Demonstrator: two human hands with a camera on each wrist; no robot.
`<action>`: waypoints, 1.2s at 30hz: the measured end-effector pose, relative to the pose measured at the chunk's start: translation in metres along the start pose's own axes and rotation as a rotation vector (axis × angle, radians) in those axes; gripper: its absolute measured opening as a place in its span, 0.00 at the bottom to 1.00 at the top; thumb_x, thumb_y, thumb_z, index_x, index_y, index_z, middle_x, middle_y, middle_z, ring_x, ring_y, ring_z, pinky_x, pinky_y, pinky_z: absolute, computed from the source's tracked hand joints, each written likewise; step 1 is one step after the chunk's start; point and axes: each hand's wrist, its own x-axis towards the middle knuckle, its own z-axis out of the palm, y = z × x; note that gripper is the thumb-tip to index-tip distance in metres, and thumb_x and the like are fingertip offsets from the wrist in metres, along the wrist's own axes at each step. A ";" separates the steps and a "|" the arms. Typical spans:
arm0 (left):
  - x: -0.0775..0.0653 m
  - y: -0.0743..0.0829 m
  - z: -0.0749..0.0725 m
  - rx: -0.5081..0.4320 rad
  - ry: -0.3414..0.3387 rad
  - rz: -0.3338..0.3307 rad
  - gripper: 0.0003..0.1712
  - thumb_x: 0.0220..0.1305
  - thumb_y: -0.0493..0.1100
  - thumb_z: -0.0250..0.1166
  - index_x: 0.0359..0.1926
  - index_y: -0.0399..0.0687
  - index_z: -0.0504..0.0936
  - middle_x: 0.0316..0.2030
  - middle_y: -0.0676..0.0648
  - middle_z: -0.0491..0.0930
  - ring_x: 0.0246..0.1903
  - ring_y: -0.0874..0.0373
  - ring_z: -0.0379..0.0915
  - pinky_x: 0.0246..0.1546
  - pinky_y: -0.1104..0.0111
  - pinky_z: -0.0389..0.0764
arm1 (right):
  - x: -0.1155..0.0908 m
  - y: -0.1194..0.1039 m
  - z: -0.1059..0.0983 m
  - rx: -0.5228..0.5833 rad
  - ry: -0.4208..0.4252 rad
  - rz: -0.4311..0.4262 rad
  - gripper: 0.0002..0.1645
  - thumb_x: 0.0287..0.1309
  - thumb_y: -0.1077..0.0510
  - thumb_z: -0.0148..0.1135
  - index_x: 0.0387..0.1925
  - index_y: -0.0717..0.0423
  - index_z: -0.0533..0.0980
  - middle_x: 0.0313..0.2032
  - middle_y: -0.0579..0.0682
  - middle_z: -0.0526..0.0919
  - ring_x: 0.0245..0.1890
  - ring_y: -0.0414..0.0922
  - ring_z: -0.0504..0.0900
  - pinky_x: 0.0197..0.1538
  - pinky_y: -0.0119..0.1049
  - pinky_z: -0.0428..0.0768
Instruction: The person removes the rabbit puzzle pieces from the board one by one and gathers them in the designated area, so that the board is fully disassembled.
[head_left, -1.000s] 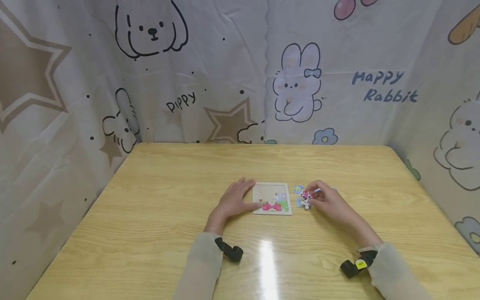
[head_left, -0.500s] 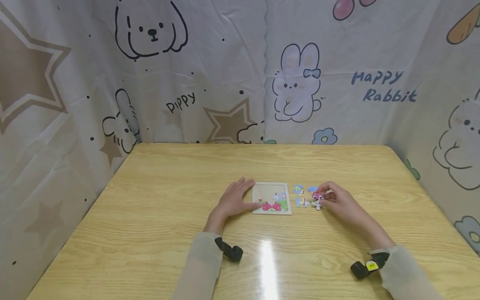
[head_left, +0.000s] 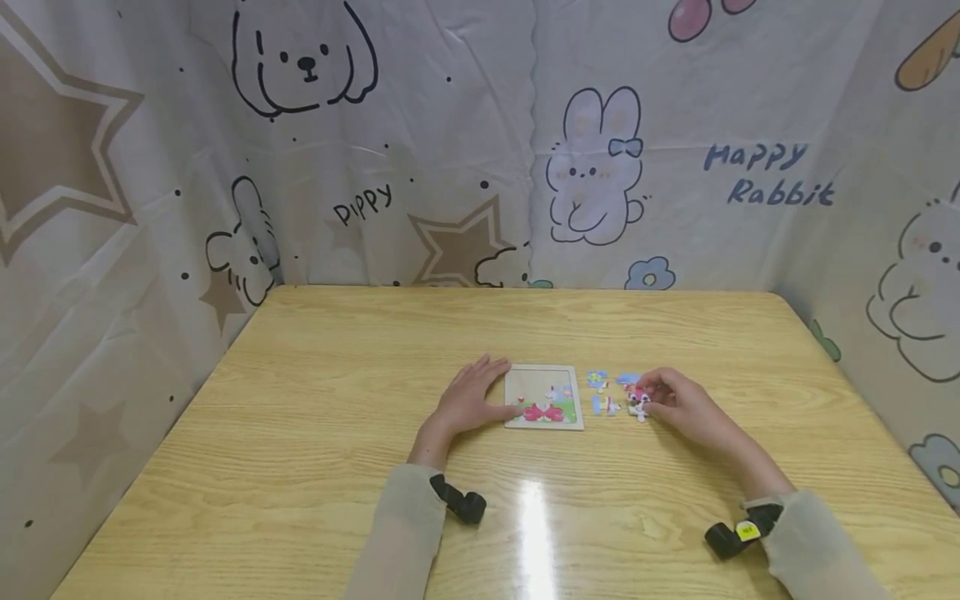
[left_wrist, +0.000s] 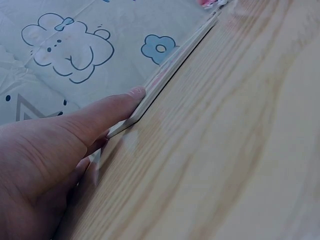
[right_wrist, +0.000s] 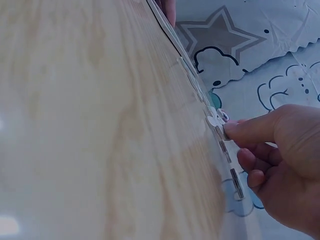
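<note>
A square jigsaw puzzle board [head_left: 542, 383] with a pale raised rim lies on the table, its lower part filled with pieces showing pink shoes and grass. My left hand [head_left: 468, 396] rests along the board's left edge, fingers extended; in the left wrist view the thumb [left_wrist: 112, 111] lies on the rim. To the right of the board, my right hand [head_left: 684, 408] pinches a puzzle piece [head_left: 640, 403] with a pink animal face between thumb and fingers, low among loose pieces. In the right wrist view this piece [right_wrist: 218, 122] is tilted; whether it touches the table is unclear.
Loose puzzle pieces lie between board and right hand: a blue one with a yellow flower [head_left: 597, 378], a blue and white one [head_left: 604, 406], another blue one [head_left: 627, 378]. A patterned curtain [head_left: 450, 167] stands behind the wooden table [head_left: 337, 467].
My right hand has moved to the right with the pink animal piece, away from the board, uncovering loose pieces. Over the last half second it shifts only slightly. The left hand stays put.
</note>
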 end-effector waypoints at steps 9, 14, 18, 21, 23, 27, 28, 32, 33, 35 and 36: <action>0.000 -0.001 -0.001 0.006 0.001 0.002 0.48 0.57 0.63 0.67 0.74 0.53 0.61 0.76 0.51 0.57 0.79 0.52 0.39 0.80 0.54 0.41 | 0.001 0.000 0.000 -0.033 -0.038 0.031 0.15 0.62 0.64 0.61 0.50 0.63 0.76 0.44 0.56 0.80 0.37 0.35 0.71 0.36 0.24 0.74; 0.000 -0.001 -0.001 0.011 0.004 0.007 0.48 0.57 0.63 0.67 0.74 0.53 0.61 0.75 0.51 0.58 0.79 0.52 0.40 0.80 0.54 0.41 | 0.001 0.001 -0.001 -0.052 -0.034 -0.003 0.14 0.63 0.63 0.61 0.50 0.63 0.76 0.45 0.56 0.81 0.38 0.35 0.72 0.38 0.24 0.74; 0.000 -0.001 -0.002 0.017 0.001 0.008 0.48 0.57 0.64 0.67 0.74 0.53 0.61 0.75 0.51 0.57 0.79 0.52 0.40 0.80 0.55 0.41 | 0.005 0.000 0.001 -0.084 -0.004 -0.067 0.13 0.62 0.64 0.62 0.48 0.62 0.76 0.45 0.56 0.81 0.38 0.36 0.72 0.38 0.25 0.74; 0.000 0.000 -0.003 0.019 -0.001 0.007 0.48 0.58 0.64 0.67 0.74 0.53 0.61 0.76 0.51 0.57 0.79 0.53 0.40 0.80 0.55 0.41 | 0.011 -0.004 0.005 -0.086 0.007 -0.112 0.13 0.61 0.64 0.63 0.48 0.62 0.77 0.42 0.54 0.80 0.36 0.36 0.71 0.37 0.26 0.74; 0.000 0.000 -0.003 0.020 -0.001 0.005 0.48 0.58 0.64 0.67 0.74 0.53 0.61 0.76 0.51 0.57 0.79 0.53 0.40 0.80 0.55 0.41 | 0.017 -0.009 0.008 -0.068 -0.004 -0.126 0.13 0.61 0.64 0.63 0.48 0.62 0.77 0.40 0.53 0.79 0.35 0.36 0.70 0.35 0.26 0.74; 0.000 -0.001 -0.003 0.018 -0.004 0.003 0.48 0.58 0.64 0.67 0.74 0.53 0.60 0.76 0.51 0.57 0.79 0.53 0.39 0.80 0.55 0.40 | 0.029 -0.020 0.019 -0.024 -0.055 -0.156 0.15 0.61 0.63 0.64 0.49 0.62 0.77 0.41 0.53 0.79 0.35 0.36 0.70 0.35 0.26 0.73; 0.000 -0.001 -0.003 0.018 -0.005 0.003 0.48 0.58 0.64 0.67 0.74 0.53 0.60 0.76 0.51 0.57 0.79 0.53 0.39 0.80 0.55 0.40 | 0.033 -0.023 0.023 -0.015 -0.074 -0.165 0.15 0.61 0.62 0.63 0.50 0.61 0.77 0.41 0.53 0.79 0.35 0.36 0.70 0.35 0.26 0.73; 0.000 -0.002 -0.002 0.017 -0.002 0.007 0.48 0.57 0.64 0.67 0.74 0.53 0.60 0.76 0.51 0.57 0.79 0.52 0.39 0.80 0.55 0.40 | 0.046 -0.034 0.037 -0.003 -0.127 -0.203 0.17 0.62 0.62 0.63 0.53 0.59 0.77 0.43 0.53 0.79 0.36 0.38 0.70 0.37 0.26 0.73; 0.000 -0.002 -0.001 0.017 -0.002 0.008 0.49 0.57 0.64 0.67 0.74 0.53 0.60 0.76 0.51 0.57 0.79 0.52 0.40 0.80 0.55 0.40 | 0.049 -0.036 0.040 -0.003 -0.138 -0.209 0.18 0.62 0.62 0.63 0.53 0.59 0.76 0.43 0.52 0.78 0.36 0.39 0.70 0.37 0.26 0.72; 0.000 -0.003 0.001 0.016 -0.001 0.005 0.49 0.57 0.64 0.67 0.74 0.53 0.60 0.76 0.51 0.56 0.79 0.52 0.40 0.80 0.55 0.40 | 0.055 -0.039 0.045 -0.007 -0.163 -0.211 0.18 0.62 0.62 0.62 0.54 0.58 0.77 0.44 0.52 0.78 0.37 0.40 0.69 0.39 0.27 0.71; 0.000 -0.003 0.001 0.014 0.000 0.004 0.49 0.57 0.64 0.66 0.74 0.53 0.60 0.76 0.51 0.56 0.79 0.51 0.40 0.80 0.55 0.41 | 0.057 -0.041 0.047 -0.010 -0.177 -0.215 0.18 0.63 0.62 0.62 0.55 0.58 0.77 0.44 0.52 0.77 0.38 0.41 0.68 0.39 0.27 0.70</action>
